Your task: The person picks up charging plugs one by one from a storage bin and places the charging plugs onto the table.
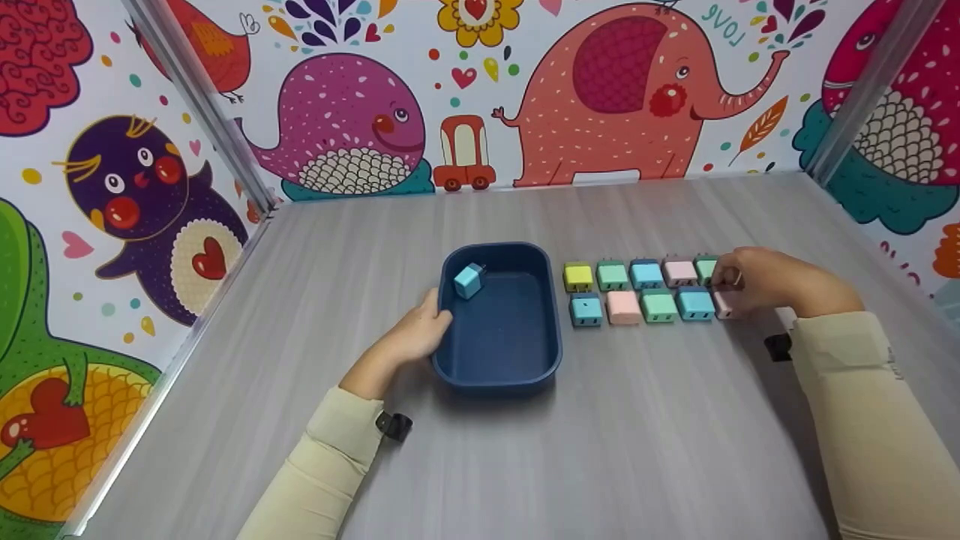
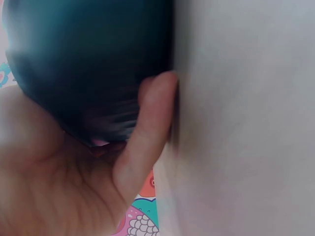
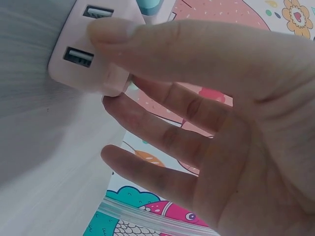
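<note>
A dark blue plastic basin [image 1: 499, 330] stands on the table with a light blue USB charger plug [image 1: 468, 281] inside, near its back left corner. My left hand [image 1: 416, 330] grips the basin's left side, thumb by the rim; in the left wrist view fingers [image 2: 147, 132] wrap the blue wall. At the right end of two rows of charger plugs, my right hand [image 1: 772, 281] pinches a pink USB charger plug [image 1: 724, 304]. In the right wrist view its thumb lies across the face with two ports, and other fingers are behind the pink plug [image 3: 78, 64]. A green plug [image 1: 705, 268] is partly hidden behind this hand.
Left of the right hand, several plugs line up: yellow [image 1: 578, 277], green [image 1: 613, 275], blue [image 1: 646, 274] and pink [image 1: 680, 272] behind; blue [image 1: 586, 309], pink [image 1: 623, 307], green [image 1: 658, 306] and blue [image 1: 696, 304] in front. Printed panels [image 1: 337, 127] border the table.
</note>
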`<state>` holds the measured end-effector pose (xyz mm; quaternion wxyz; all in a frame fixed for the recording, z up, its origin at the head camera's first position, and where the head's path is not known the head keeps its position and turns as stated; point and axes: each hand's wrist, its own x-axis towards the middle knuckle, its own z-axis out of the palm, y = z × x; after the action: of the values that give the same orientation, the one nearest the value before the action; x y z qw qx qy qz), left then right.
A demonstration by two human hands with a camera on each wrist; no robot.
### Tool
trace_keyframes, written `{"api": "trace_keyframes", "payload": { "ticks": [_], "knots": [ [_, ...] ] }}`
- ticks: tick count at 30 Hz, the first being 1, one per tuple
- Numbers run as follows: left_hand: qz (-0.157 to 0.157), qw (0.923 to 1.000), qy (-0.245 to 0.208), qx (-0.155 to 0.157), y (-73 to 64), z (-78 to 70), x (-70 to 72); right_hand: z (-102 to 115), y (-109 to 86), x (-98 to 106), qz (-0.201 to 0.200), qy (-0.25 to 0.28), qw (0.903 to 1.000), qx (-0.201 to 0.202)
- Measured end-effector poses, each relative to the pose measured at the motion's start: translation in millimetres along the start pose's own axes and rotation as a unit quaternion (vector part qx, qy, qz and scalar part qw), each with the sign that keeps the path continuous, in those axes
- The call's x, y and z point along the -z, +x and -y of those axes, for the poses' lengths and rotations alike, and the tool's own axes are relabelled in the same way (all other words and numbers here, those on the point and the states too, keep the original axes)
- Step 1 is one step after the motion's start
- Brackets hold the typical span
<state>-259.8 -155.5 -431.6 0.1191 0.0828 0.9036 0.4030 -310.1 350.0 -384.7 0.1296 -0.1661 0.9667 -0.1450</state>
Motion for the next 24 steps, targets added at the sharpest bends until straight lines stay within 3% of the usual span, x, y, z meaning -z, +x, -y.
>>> {"api": "trace_keyframes", "payload": {
  "ticks": [24],
  "knots": [
    [-0.001,1.0,0.003,0.004,0.4,-1.3,0.0,1.1,0.1,0.0,0.003,-0.002,0.9999,-0.011]
  ]
}}
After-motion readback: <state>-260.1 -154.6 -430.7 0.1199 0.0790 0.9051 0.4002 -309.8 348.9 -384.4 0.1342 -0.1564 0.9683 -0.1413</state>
